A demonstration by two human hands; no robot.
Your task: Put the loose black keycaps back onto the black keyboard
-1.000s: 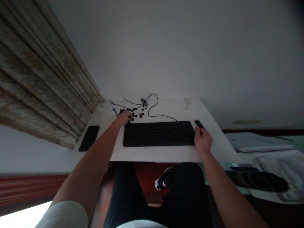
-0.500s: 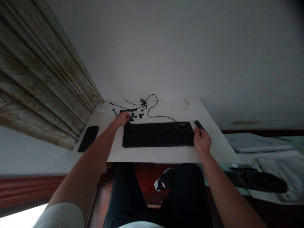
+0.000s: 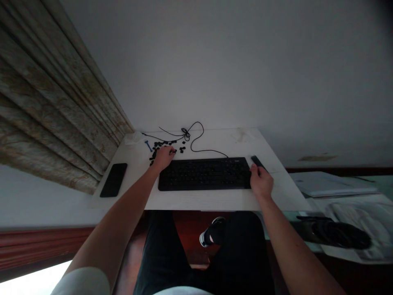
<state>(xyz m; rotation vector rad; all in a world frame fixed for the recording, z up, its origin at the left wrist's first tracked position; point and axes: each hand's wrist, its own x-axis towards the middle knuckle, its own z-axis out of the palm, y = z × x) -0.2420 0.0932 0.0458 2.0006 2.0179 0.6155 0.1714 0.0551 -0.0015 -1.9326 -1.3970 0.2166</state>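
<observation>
A black keyboard (image 3: 204, 175) lies flat on the white table (image 3: 196, 200), its cable running off the back edge. My right hand (image 3: 261, 181) is closed on the keyboard's right end, thumb on top. At the keyboard's upper left corner, my left hand (image 3: 164, 156) has its fingertips pinched on a small black keycap (image 3: 175, 151), partly hidden by the fingers. Several loose black keycaps (image 3: 157, 144) are scattered around and behind this hand; some are covered by it. Just behind my right hand lies a slim black bar-shaped object (image 3: 257, 161).
A blue tool (image 3: 148, 145) lies left of the keycaps, near a clear plastic piece (image 3: 133, 138). A black phone (image 3: 114, 180) rests at the left edge. The tied black cable (image 3: 186, 133) runs along the back. Papers (image 3: 331, 184) lie on a lower surface at right.
My left hand has moved right, from the keycap pile to the keyboard's upper left corner, uncovering more of the blue tool. My right hand has stayed on the keyboard.
</observation>
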